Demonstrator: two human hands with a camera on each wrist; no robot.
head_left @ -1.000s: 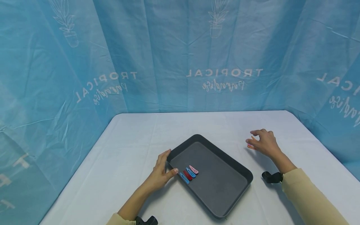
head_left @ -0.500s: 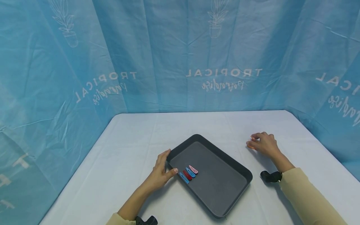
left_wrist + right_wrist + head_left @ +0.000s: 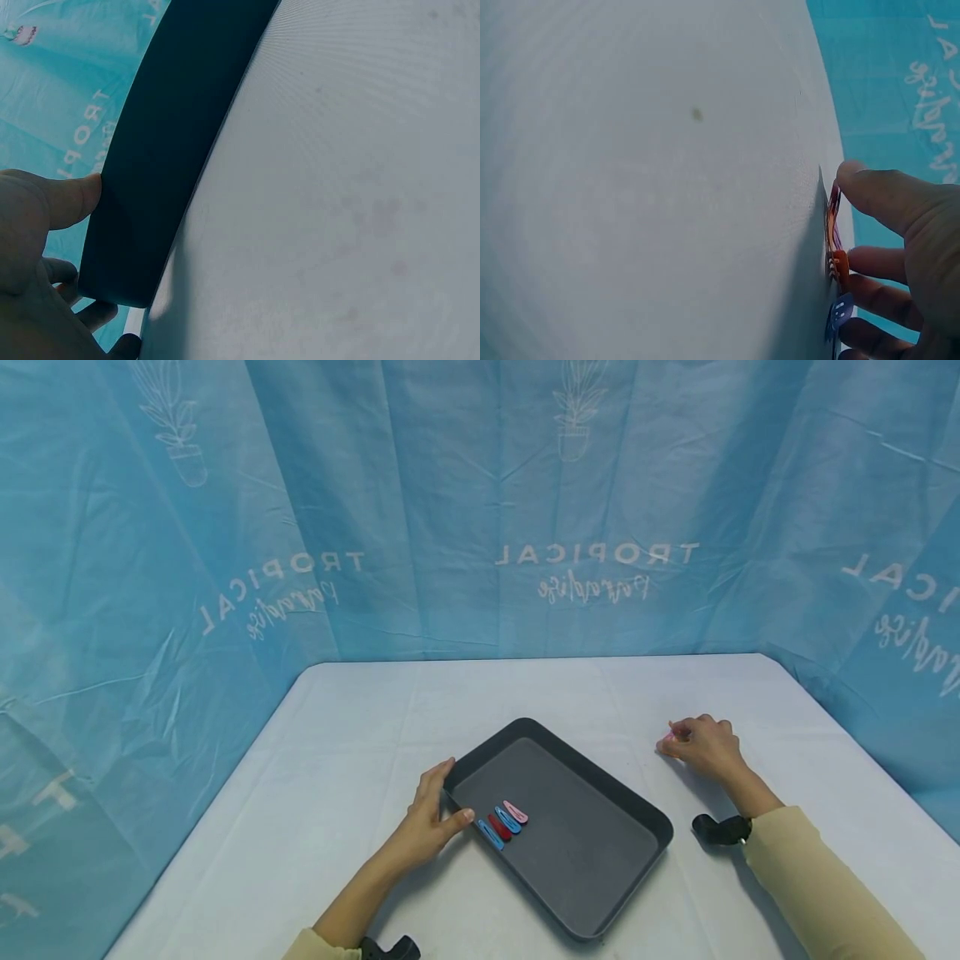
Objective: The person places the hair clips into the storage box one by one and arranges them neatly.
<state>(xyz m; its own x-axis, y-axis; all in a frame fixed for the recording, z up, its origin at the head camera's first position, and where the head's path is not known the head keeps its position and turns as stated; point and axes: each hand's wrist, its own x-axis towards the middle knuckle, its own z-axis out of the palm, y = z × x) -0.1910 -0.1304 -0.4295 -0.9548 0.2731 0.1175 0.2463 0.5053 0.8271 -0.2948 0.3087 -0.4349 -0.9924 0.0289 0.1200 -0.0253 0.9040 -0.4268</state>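
Note:
A dark grey tray (image 3: 600, 868) lies at an angle on the white table. Inside it, near its left edge, several hair clips (image 3: 504, 822) in blue, red and pink lie side by side. My left hand (image 3: 450, 793) grips the tray's left corner, thumb (image 3: 71, 199) against the wall and fingers below. My right hand (image 3: 675, 737) rests on the table to the right of the tray, its fingers curled round a small bunch of hair clips (image 3: 834, 247) in orange, pink and blue, which stand on edge between thumb and fingers. Only a pink tip (image 3: 666, 738) shows in the head view.
The white tablecloth (image 3: 360, 735) stretches round the tray, with its edges at left, right and back. A blue printed curtain (image 3: 480, 510) encloses the table on three sides. Black wrist mounts (image 3: 718, 831) sit on both forearms.
My right hand's fingers have curled in over the clips on the table and gathered them; the orange clip seen lying there is now inside the grip. The left hand and tray stayed still.

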